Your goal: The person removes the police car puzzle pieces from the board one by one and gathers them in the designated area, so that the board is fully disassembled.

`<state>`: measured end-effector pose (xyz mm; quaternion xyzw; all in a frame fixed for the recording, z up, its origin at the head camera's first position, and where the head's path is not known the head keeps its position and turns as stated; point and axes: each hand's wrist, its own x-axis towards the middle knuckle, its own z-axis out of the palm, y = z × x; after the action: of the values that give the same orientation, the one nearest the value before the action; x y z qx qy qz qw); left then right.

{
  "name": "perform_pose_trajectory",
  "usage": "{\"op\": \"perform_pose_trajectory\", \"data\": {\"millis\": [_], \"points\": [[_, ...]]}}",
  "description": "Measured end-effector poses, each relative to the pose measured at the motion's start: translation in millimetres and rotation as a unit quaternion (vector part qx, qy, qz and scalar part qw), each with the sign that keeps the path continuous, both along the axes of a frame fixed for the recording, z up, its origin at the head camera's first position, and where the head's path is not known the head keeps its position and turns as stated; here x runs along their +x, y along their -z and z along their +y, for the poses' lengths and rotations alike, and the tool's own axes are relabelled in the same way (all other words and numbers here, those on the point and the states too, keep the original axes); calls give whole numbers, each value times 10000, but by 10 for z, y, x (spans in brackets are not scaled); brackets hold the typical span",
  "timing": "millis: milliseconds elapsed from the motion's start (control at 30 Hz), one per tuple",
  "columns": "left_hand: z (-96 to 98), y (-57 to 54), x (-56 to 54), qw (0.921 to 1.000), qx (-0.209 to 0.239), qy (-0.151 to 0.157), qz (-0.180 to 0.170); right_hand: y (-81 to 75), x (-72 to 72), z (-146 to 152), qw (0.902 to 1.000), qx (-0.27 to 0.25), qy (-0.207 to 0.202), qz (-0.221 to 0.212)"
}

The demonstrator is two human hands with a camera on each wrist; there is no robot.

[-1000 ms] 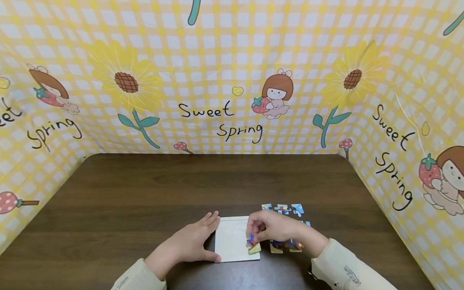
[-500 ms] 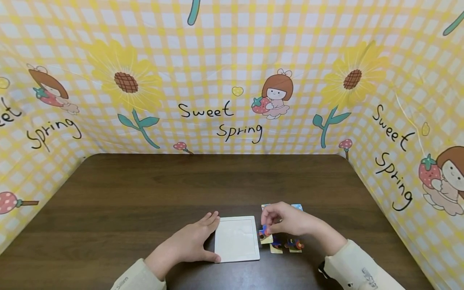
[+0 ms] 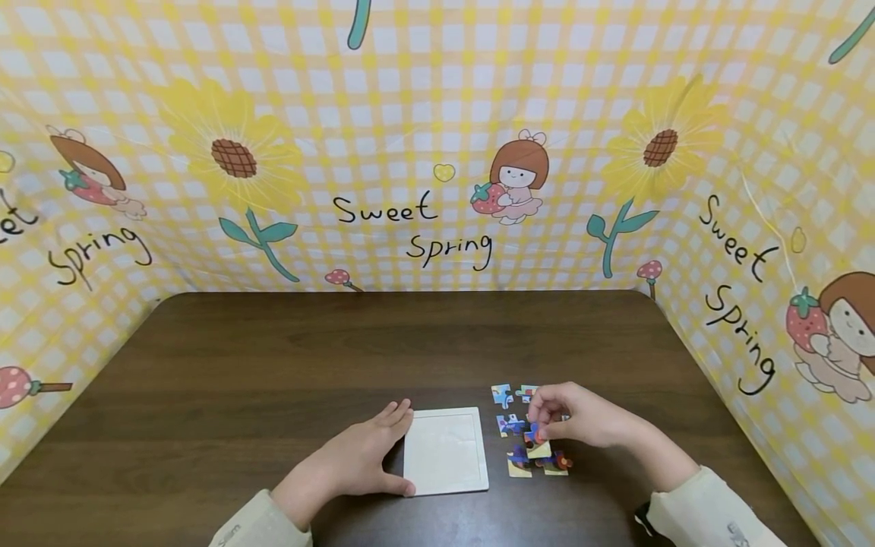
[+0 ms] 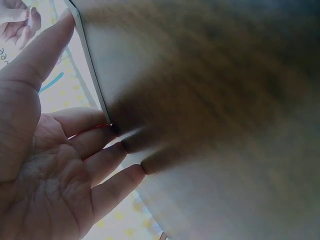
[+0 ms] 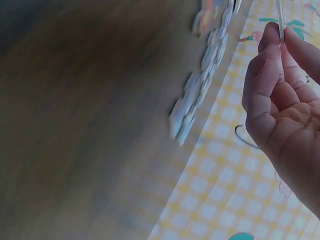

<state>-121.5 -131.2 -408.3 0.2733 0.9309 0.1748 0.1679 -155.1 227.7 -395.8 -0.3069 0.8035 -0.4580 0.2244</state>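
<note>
My right hand (image 3: 577, 416) pinches a jigsaw puzzle piece (image 3: 538, 448), blue and red with a yellow lower edge, between thumb and fingertips. It is held above the loose pieces, partly covering them. In the right wrist view the same piece (image 5: 280, 21) shows edge-on as a thin pale strip. On the table lies a square white puzzle tray (image 3: 444, 452) with a low rim and a bare inside. My left hand (image 3: 352, 460) rests along its left side, thumb at the near corner and straight fingers at the far corner. The left wrist view shows the fingertips touching the table.
Several loose puzzle pieces lie in rows right of the tray, including a light-blue piece (image 3: 502, 395) at the back and a yellow-edged piece (image 3: 519, 465) in front. A checked cloth (image 3: 383, 152) with printed flowers walls the dark wooden table (image 3: 307, 342) at the back and sides.
My right hand has carried the pinched puzzle piece from over the tray's right edge rightward to above the loose pieces. My left hand has stayed at the tray's left side.
</note>
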Motion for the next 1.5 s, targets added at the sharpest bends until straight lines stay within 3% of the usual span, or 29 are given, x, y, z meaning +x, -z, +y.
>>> {"op": "perform_pose_trajectory", "data": {"millis": [600, 1100, 1500], "points": [[-68, 24, 2, 9998, -100, 90, 147, 99, 124, 528, 9994, -167, 236, -178], [-87, 23, -1, 9999, -95, 60, 68, 158, 142, 511, 9994, -92, 62, -340], [-116, 9, -8, 9999, 44, 35, 99, 131, 111, 554, 9976, 545, 418, 83]]}}
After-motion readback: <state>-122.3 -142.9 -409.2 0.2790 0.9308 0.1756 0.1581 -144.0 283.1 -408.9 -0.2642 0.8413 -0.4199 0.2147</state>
